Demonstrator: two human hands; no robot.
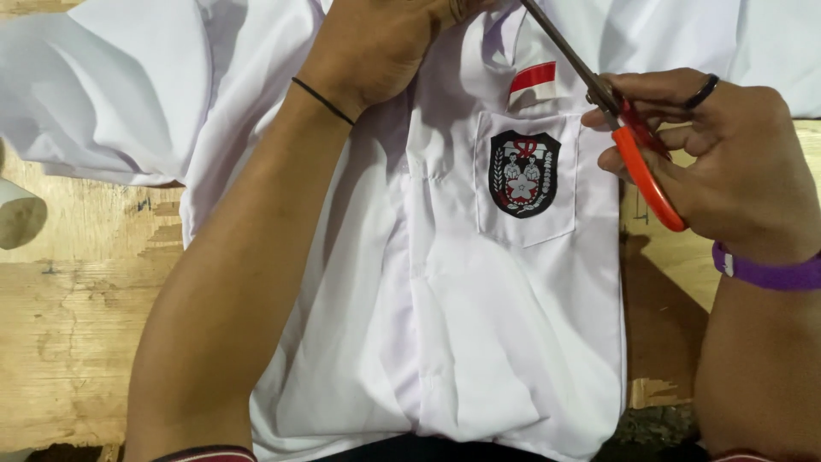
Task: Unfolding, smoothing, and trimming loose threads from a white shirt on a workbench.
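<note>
A white short-sleeved shirt (pixel 479 342) lies spread on a wooden board. Its chest pocket (pixel 525 180) carries a black shield-shaped badge (pixel 523 173), and a small red and white flag patch (pixel 533 81) sits just above the pocket. My left hand (pixel 376 47) presses on the shirt near the collar at the top edge; a thin black band circles that wrist. My right hand (pixel 727 162) grips scissors (pixel 637 141) with orange-red handles. Their dark blades point up and left toward the collar, passing beside the flag patch. The blade tips run out of view.
The bare plywood board (pixel 77 299) shows on the left and beside the shirt's right side. A pale rounded object (pixel 19 218) sits at the left edge. A purple band (pixel 770 272) is on my right wrist. The board's front edge is chipped at the lower right.
</note>
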